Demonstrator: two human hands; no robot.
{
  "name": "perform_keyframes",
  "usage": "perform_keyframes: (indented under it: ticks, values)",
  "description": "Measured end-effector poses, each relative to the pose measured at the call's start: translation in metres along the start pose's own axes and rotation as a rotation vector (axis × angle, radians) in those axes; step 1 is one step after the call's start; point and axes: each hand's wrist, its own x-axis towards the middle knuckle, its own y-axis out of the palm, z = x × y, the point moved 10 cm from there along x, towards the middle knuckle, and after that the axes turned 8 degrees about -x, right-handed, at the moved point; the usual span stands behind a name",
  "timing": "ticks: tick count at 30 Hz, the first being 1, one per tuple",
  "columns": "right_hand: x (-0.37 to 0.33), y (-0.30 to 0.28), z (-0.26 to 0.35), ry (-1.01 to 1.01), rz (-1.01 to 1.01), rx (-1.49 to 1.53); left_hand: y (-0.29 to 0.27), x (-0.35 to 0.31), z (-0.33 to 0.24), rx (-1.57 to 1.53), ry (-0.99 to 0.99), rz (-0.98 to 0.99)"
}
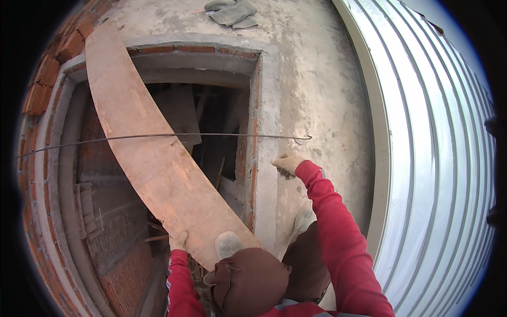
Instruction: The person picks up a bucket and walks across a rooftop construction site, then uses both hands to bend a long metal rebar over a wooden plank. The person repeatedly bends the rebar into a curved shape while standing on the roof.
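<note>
A long wooden board (153, 142) lies diagonally across a rectangular opening (214, 164) edged with brick and cement. My left hand (178, 240), gloved, grips the board's left edge near its close end. The gloved right hand (289, 162) is held over the opening's right rim with its fingers curled in; whatever is inside them, if anything, is hidden. Just beyond that hand, a thin steel rod (211, 134) with a hooked right end spans the opening and passes over the board. One of my shoes (228, 244) rests on the board, the other (302, 222) on the concrete.
Below the opening is a dark drop with brick walls and loose boards. Stacked red bricks (45, 79) line the left. Ribbed metal roofing sheets (433, 158) slope along the right, behind a raised edge (381, 132). Grey cloth (232, 13) lies on the far concrete.
</note>
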Motion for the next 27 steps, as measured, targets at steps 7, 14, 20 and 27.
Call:
perform_keyframes:
  ticks: [7,14,20,27]
  values:
    - [-0.014,-0.101,0.053,-0.007,-0.211,-0.171,-0.012,0.010,0.010,0.031,0.019,-0.042]
    - [0.017,-0.078,0.140,-0.184,-0.255,-0.460,-0.014,0.015,0.024,-0.076,0.073,-0.041]
    - [0.043,-0.006,0.213,-0.413,-0.243,-0.555,-0.008,0.001,0.003,-0.006,0.040,-0.075]
    - [0.069,0.051,0.216,-0.416,-0.072,-0.520,-0.004,-0.003,-0.008,0.076,-0.110,0.010]
